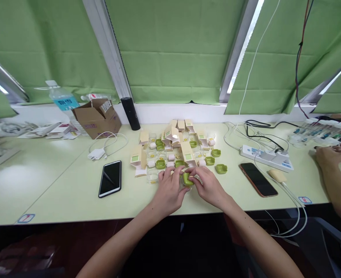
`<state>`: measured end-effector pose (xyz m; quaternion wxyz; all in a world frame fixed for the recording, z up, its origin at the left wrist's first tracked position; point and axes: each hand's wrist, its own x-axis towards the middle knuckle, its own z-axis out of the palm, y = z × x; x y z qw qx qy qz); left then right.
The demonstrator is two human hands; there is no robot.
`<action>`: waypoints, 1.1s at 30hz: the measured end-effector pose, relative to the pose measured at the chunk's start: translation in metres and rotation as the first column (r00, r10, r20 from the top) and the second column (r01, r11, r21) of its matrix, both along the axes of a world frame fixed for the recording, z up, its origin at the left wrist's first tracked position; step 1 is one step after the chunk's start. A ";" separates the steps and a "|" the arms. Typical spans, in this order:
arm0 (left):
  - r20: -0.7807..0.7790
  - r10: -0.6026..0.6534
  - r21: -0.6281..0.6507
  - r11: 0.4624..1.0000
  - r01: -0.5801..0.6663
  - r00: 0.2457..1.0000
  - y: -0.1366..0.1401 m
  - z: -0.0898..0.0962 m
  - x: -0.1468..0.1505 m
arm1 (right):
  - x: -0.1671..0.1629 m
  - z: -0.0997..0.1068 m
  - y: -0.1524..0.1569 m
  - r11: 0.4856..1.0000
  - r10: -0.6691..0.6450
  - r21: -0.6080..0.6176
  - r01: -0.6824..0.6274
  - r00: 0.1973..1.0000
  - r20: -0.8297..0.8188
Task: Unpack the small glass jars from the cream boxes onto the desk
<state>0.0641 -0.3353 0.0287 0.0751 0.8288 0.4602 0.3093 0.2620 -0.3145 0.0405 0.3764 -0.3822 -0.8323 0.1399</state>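
Near the table's front edge, both hands meet around a small clear container with a green lid. My left hand wraps its side with the thumb low. The fingertips of my right hand press on the lid's edge. How far the lid is seated cannot be made out. Just beyond the hands lie several green square lids, clear cups, pale pink rolls and open cream cartons. More loose green lids sit to the right.
A white-edged phone lies left, a dark phone right beside a power strip with cables. A cardboard box, black cylinder and water bottle stand at back left. Another person's hand rests at far right.
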 end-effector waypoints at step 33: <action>-0.051 0.238 -0.018 0.971 -0.240 0.970 -0.030 0.000 -0.092 | -0.018 0.010 0.100 0.848 -0.222 -0.419 -0.326 0.499 -0.838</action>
